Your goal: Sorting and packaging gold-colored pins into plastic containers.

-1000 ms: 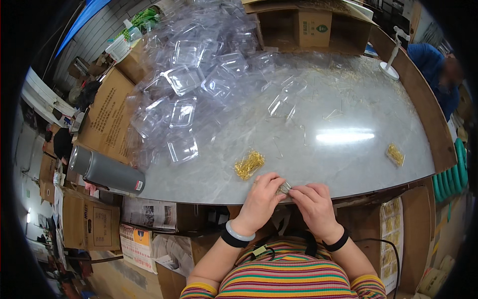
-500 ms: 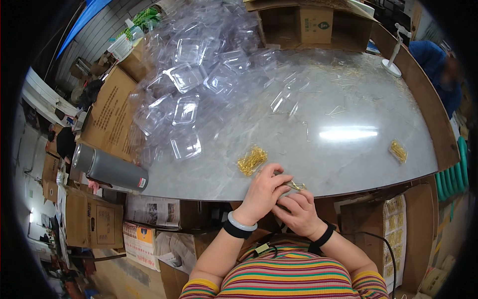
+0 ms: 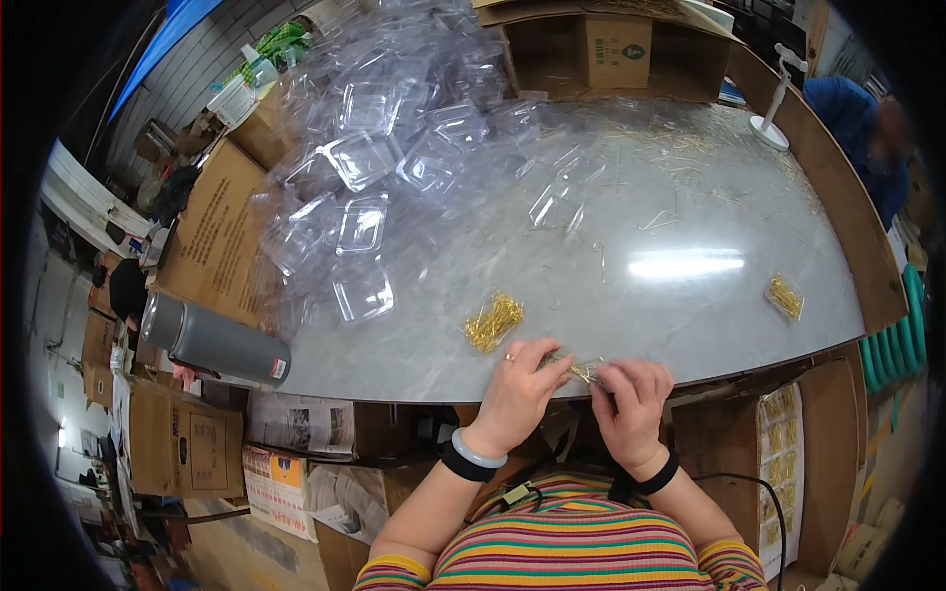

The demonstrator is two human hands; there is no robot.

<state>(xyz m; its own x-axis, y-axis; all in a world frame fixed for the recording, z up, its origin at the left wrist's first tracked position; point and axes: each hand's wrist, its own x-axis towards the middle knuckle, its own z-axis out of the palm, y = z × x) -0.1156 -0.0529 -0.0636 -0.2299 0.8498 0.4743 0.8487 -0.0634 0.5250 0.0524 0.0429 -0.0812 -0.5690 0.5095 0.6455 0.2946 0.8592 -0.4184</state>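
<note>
Between my two hands, at the table's near edge, are a few thin gold wire pieces (image 3: 581, 373), some apparently hook-shaped. My left hand (image 3: 517, 394) is closed around one end of them, its thumb and forefinger pinched together. On the other side, my right hand (image 3: 636, 404) has its fingers curled, with the fingertips closed at the wires' other ends; how many it grips is hidden. Just beyond my left hand lies a heap of gold wire pieces (image 3: 494, 322) in a clear plastic tray. A smaller clear tray of gold wire pieces (image 3: 784, 296) sits at the right.
Clear plastic boxes (image 3: 360, 222) pile up on the left of the grey table (image 3: 680, 340). A grey flask (image 3: 222, 340) lies at the left edge. An open cardboard box (image 3: 621, 54) and a white stand (image 3: 774, 118) are at the back. Someone in blue (image 3: 857, 138) is at the right.
My hands have moved apart, the right one shifting rightward, and more of the gold wire pieces show between them.
</note>
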